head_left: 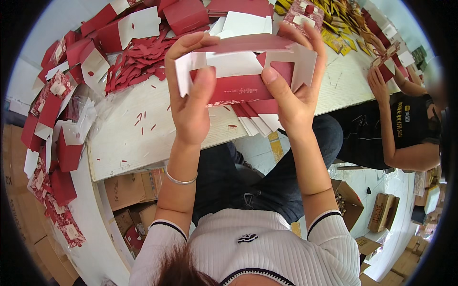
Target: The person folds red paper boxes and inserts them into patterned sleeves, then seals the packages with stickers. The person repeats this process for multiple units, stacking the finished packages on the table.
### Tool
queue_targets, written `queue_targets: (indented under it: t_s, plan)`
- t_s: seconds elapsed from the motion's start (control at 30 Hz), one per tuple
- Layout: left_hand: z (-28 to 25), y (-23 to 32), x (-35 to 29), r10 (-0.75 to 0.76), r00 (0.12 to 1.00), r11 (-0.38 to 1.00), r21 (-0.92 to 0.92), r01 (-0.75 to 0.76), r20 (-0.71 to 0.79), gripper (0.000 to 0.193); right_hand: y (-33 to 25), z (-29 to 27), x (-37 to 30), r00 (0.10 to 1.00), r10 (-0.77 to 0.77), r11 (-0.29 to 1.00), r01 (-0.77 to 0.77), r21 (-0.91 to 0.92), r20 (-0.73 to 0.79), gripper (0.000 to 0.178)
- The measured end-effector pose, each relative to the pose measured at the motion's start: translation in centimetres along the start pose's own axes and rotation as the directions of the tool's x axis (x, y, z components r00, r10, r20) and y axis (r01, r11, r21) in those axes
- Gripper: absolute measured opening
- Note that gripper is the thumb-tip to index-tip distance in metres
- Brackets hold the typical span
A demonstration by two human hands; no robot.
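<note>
A red paper box (pixel 241 88) with white inner flaps is held up in front of me, above the table's front edge. My left hand (pixel 192 95) grips its left end, thumb on the near face and fingers behind. At the right end my right hand (pixel 298 95) does the same, its thumb against a cut-out flap. The box's top side faces me partly open, showing the white inside. Below and behind it, a fan of flat red and white cartons (pixel 257 117) overhangs the table edge.
Red paper scraps (pixel 138 64) are heaped on the white table (pixel 124 138). Folded red boxes (pixel 69 148) line the left side. Yellow packets (pixel 336 40) lie at the back right. A co-worker's hand (pixel 379 86) handles another box at right. Cardboard boxes (pixel 384 212) stand on the floor.
</note>
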State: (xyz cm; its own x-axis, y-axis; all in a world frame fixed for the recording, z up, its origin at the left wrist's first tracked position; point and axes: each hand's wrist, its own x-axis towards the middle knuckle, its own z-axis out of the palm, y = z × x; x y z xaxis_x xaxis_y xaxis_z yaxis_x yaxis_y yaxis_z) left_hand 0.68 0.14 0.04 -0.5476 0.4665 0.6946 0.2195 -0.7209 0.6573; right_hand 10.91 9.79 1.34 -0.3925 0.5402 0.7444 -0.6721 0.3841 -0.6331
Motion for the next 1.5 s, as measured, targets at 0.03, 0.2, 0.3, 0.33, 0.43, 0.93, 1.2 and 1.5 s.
queue_targets:
  t_s: [0.03, 0.2, 0.3, 0.33, 0.43, 0.93, 1.2, 1.5]
  plan:
    - [0.0, 0.3, 0.0, -0.023, 1.000, 1.000, 0.006, 0.023, -0.014, 0.035, 0.0, -0.2, -0.1, 0.988, -0.153, 0.972, 0.145, -0.183, -0.028, 0.064]
    - [-0.4, -1.6, 0.1, 0.337, 0.941, 0.850, 0.442, -0.287, -0.038, 0.046, -3.8, -0.7, -2.4, 0.922, -0.290, 0.631, 0.385, -0.674, 0.255, 0.048]
    - [0.2, -1.3, 0.0, 0.486, 0.865, 0.640, 0.622, -0.450, 0.126, 0.054, -4.1, 0.4, -2.3, 0.951, 0.153, 0.805, 0.039, -0.593, 0.270, 0.025]
    - [0.2, -1.5, -0.1, 0.507, 0.847, 0.610, 0.627, -0.485, 0.162, 0.054, -4.2, 0.3, -2.0, 0.894, 0.353, 0.811, -0.145, -0.567, 0.276, 0.023]
    - [-0.2, -2.0, -0.5, 0.526, 0.812, 0.543, 0.635, -0.549, 0.253, 0.056, -3.0, -0.2, -2.3, 0.850, 0.318, 0.876, -0.094, -0.473, 0.420, 0.019]
    - [-1.3, -2.2, -2.5, 0.246, 0.968, 0.858, 0.477, -0.191, -0.056, 0.026, -2.0, -3.1, -3.4, 0.992, -0.126, 0.814, 0.087, -0.575, -0.028, 0.029]
    - [1.1, -0.3, -1.4, 0.072, 0.993, 0.930, 0.367, -0.034, -0.090, 0.034, 1.9, -2.2, -0.3, 0.947, 0.214, 0.976, -0.217, -0.016, 0.240, 0.073]
    - [0.2, 0.3, -1.1, 0.028, 0.963, 0.943, -0.326, 0.063, 0.266, 0.061, 1.5, -1.3, -0.9, 0.952, 0.303, 0.933, -0.307, 0.188, 0.051, 0.039]
